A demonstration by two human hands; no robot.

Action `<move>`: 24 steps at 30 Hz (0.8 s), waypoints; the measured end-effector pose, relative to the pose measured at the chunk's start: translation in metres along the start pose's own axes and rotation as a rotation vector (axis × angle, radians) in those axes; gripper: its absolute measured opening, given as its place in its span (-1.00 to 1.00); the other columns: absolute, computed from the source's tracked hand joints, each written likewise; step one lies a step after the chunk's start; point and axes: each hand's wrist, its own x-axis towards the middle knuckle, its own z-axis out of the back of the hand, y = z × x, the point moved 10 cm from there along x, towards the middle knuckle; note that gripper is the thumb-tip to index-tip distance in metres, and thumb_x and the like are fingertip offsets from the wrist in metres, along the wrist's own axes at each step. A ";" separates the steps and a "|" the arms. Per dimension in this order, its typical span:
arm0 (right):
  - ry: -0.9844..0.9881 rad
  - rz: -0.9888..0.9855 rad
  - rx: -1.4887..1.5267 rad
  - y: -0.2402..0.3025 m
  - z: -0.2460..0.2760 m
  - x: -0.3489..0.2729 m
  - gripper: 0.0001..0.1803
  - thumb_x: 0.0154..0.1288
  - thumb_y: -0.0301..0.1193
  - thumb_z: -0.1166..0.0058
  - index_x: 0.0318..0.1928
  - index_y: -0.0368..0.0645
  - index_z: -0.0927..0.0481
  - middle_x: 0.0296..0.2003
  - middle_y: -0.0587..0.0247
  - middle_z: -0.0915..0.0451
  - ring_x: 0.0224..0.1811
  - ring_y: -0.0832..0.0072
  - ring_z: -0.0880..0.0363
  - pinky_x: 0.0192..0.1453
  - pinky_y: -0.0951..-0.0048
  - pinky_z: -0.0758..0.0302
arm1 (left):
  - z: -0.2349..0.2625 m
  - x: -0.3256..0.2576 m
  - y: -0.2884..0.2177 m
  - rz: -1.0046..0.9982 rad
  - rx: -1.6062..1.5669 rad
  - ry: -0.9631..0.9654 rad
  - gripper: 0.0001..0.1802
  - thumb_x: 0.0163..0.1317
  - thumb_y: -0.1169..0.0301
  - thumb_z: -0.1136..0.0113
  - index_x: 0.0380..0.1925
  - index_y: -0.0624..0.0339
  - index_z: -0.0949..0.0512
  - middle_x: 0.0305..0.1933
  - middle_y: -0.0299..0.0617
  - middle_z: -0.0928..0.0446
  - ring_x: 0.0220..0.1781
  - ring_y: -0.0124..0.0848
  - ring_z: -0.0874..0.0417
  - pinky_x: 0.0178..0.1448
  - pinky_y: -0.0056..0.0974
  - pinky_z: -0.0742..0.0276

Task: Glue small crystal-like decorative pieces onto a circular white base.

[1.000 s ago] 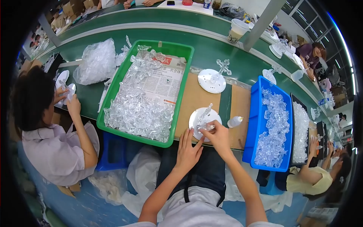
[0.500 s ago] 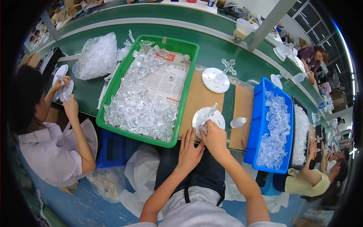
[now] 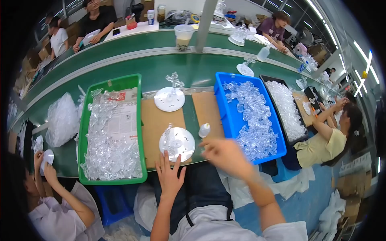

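Fingers (image 3: 167, 160) fanned wide on the left hand (image 3: 169, 180), gripping nothing, right at the near rim of the white disc (image 3: 187, 148), and out by the small white bottle (image 3: 204, 130) a blurred right hand (image 3: 226, 155), too smeared to tell whether closed on anything! Flat on the brown board (image 3: 152, 120), bearing a clear branched piece (image 3: 168, 134): probably light, stiff, slick and brittle at thin arms, so best pinched by the disc's rim and steadied low on the clear stem. Farther out, a second disc (image 3: 162, 100) with its clear cross (image 3: 175, 81), flanked on the green tabletop (image 3: 197, 72) by green tray (image 3: 114, 181) and blue tray (image 3: 226, 116), both heaped with clear pieces.
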 end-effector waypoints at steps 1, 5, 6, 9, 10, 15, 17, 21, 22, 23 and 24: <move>-0.140 0.015 -0.108 -0.035 0.041 -0.002 -0.72 0.10 -0.32 -0.21 -0.15 -0.10 -0.64 -0.30 0.17 -0.65 -0.38 0.34 -0.64 -0.27 0.37 -0.55 | 0.001 0.001 -0.003 -0.009 0.015 0.005 -0.50 0.16 0.21 -0.18 0.16 -0.12 -0.46 0.40 0.18 -0.06 0.42 0.16 -0.05 0.42 0.24 0.13; -0.016 -0.130 -0.444 -0.146 0.092 -0.001 -0.72 0.11 -0.27 -0.21 -0.15 -0.04 -0.65 -0.30 0.17 -0.65 -0.30 0.32 -0.62 -0.21 0.36 -0.52 | 0.002 0.004 -0.009 -0.030 0.013 0.033 -0.48 0.16 0.23 -0.19 0.17 -0.11 -0.45 0.40 0.19 -0.06 0.42 0.15 -0.05 0.42 0.22 0.13; 0.167 -0.160 -0.508 -0.169 0.076 -0.002 -0.72 0.11 -0.26 -0.21 -0.15 -0.02 -0.65 -0.32 0.17 -0.64 -0.28 0.31 -0.61 -0.19 0.35 -0.51 | 0.001 0.005 -0.011 -0.039 0.008 0.035 -0.48 0.16 0.23 -0.19 0.17 -0.11 -0.45 0.40 0.19 -0.06 0.42 0.15 -0.05 0.42 0.22 0.13; 0.256 -0.126 -0.403 -0.167 0.068 0.001 -0.73 0.11 -0.24 -0.21 -0.17 -0.03 -0.65 -0.34 0.18 -0.62 -0.25 0.27 -0.59 -0.15 0.31 -0.48 | -0.001 0.002 -0.005 -0.004 0.026 0.069 -0.48 0.16 0.24 -0.18 0.18 -0.11 -0.44 0.41 0.18 -0.05 0.43 0.15 -0.03 0.43 0.22 0.14; 0.255 -0.131 -0.400 -0.173 0.069 0.000 -0.73 0.11 -0.24 -0.21 -0.17 -0.03 -0.65 -0.34 0.18 -0.62 -0.25 0.27 -0.59 -0.15 0.31 -0.48 | -0.001 0.003 -0.006 -0.008 0.025 0.073 -0.48 0.16 0.24 -0.18 0.18 -0.11 -0.44 0.41 0.18 -0.05 0.43 0.15 -0.03 0.43 0.22 0.14; 0.123 -0.007 -0.311 -0.150 0.082 -0.013 -0.72 0.09 -0.25 -0.20 -0.21 -0.09 -0.58 -0.34 0.12 -0.60 -0.23 0.18 -0.59 -0.13 0.25 -0.49 | 0.000 0.002 -0.002 0.015 0.025 0.078 -0.48 0.17 0.25 -0.17 0.19 -0.12 -0.43 0.42 0.18 -0.02 0.44 0.15 -0.01 0.42 0.23 0.14; 0.106 -0.050 -0.270 -0.147 0.082 -0.025 -0.72 0.07 -0.29 -0.22 -0.20 -0.11 -0.56 -0.34 0.11 -0.59 -0.23 0.19 -0.59 -0.14 0.27 -0.50 | -0.001 0.003 -0.004 0.011 0.021 0.077 -0.48 0.17 0.25 -0.17 0.19 -0.12 -0.43 0.42 0.18 -0.02 0.44 0.15 -0.01 0.42 0.23 0.14; -0.184 -0.229 0.029 -0.163 0.109 -0.041 -0.69 0.03 -0.45 -0.28 -0.18 -0.16 -0.52 -0.36 0.15 -0.59 -0.26 0.35 -0.61 -0.20 0.42 -0.53 | -0.002 0.002 -0.001 0.010 0.023 0.074 -0.48 0.18 0.25 -0.17 0.19 -0.13 -0.43 0.42 0.18 -0.03 0.44 0.15 -0.02 0.41 0.24 0.14; -0.170 -0.217 0.034 -0.148 0.105 -0.042 -0.69 0.03 -0.45 -0.28 -0.18 -0.16 -0.52 -0.36 0.15 -0.59 -0.26 0.35 -0.61 -0.20 0.42 -0.53 | -0.001 0.003 0.001 0.026 0.032 0.072 -0.48 0.18 0.25 -0.17 0.19 -0.13 -0.43 0.42 0.18 -0.03 0.44 0.15 -0.02 0.41 0.24 0.14; -0.269 -0.234 0.264 -0.128 0.107 -0.047 -0.72 0.06 -0.48 -0.27 -0.19 -0.19 -0.51 -0.34 0.20 -0.59 -0.21 0.43 -0.60 -0.16 0.46 -0.53 | -0.001 0.002 0.002 0.027 0.021 0.072 -0.48 0.18 0.25 -0.17 0.20 -0.14 -0.43 0.42 0.18 -0.03 0.44 0.15 -0.02 0.41 0.24 0.15; -0.362 -0.261 0.498 -0.117 0.099 -0.054 -0.74 0.09 -0.51 -0.25 -0.20 -0.22 -0.49 -0.31 0.25 -0.59 -0.17 0.51 -0.60 -0.13 0.50 -0.54 | 0.000 -0.001 0.002 0.028 0.011 0.077 -0.48 0.18 0.24 -0.17 0.20 -0.15 -0.42 0.42 0.18 -0.03 0.44 0.15 -0.02 0.41 0.24 0.15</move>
